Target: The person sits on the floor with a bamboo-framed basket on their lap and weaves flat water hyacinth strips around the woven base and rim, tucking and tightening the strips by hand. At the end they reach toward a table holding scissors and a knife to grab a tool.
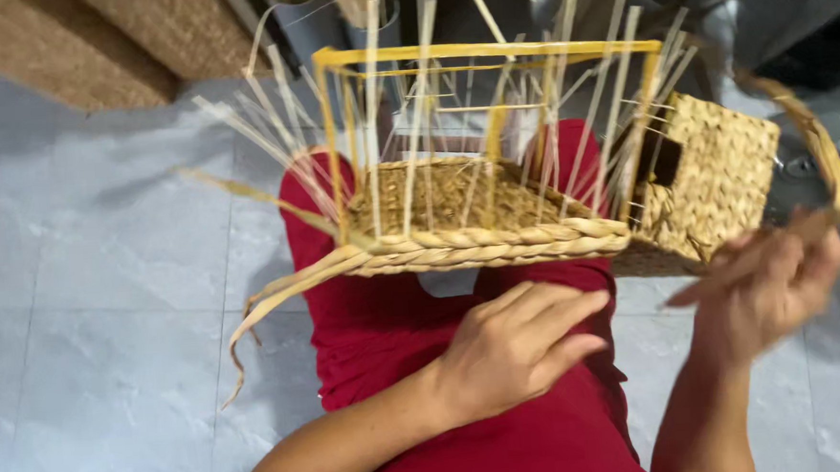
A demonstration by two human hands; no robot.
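Note:
A half-woven straw basket [483, 244] on a yellow wire frame [487, 50] rests on my lap, over red trousers [386, 324]. Its base and lowest rows are plaited, and several loose straw stakes stand upright inside the frame. My left hand [517, 341] lies flat on my thigh just below the basket's front rim, fingers together and holding nothing. To the right, my right hand [772, 280], blurred by motion, pinches a long straw strand [812, 139] that curves up and away from the basket.
A finished woven basket [719, 182] with a handle hole lies on its side at the right of the frame. Woven mats [94, 42] sit at the top left. Loose strand ends [270, 301] trail leftward over grey floor tiles [87, 282].

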